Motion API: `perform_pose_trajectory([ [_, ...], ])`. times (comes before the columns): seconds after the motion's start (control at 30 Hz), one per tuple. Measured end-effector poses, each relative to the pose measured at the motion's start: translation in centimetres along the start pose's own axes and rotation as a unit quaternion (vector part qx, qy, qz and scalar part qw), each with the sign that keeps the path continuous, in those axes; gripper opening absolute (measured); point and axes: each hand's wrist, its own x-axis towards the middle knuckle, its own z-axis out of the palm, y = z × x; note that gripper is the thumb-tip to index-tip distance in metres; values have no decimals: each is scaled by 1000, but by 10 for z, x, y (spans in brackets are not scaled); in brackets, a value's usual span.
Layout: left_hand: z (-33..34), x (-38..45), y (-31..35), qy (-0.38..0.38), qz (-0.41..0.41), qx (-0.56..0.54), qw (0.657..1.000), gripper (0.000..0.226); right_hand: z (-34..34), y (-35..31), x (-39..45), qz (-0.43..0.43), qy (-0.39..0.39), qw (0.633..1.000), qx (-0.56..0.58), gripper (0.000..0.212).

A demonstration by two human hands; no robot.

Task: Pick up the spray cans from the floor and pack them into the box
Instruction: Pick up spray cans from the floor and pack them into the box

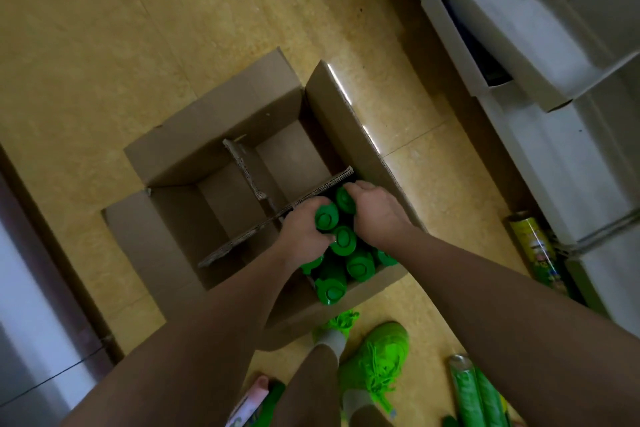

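Now | left hand (304,230) fingers curled on green-capped can (326,217) | right hand (375,210) fingers gripping neighbouring can (345,199)

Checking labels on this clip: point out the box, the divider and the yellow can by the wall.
box (214,135): head view, inner face of far flap.
divider (242,163): head view, top edge.
yellow can (535,246): head view, side label.

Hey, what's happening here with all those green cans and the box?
A person is packing spray cans into a cardboard box on the floor. The left hand holds one green-capped can, and the right hand holds another can, both in the box's near-right compartment, where several cans already stand upright. The other compartments look empty. More cans lie on the floor to the right.
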Motion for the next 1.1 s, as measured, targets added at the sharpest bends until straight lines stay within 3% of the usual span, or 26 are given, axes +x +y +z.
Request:
perform_pose_trajectory([
  [0.23, -15, -16, 26, -19, -58, 52, 997, 57, -24, 25, -62, 90, 123, 986, 61, 54],
  [0.4, 7, -26, 81, 47, 88, 179, 979, 55, -24, 77, -129, 220, 174, 957, 76, 57],
  [0.7, 164, -73, 166, -17, 337, 370, 865, 66, 83, 189, -281, 409, 215, 871, 169, 67],
  [0.87, 272, -117, 146, -73, 382, 422, 819, 70, 176, 218, -363, 490, 210, 815, 229, 72],
  [1.1, 378, -160, 89, -128, 424, 499, 745, 70, 293, 219, -434, 536, 216, 758, 303, 70],
])
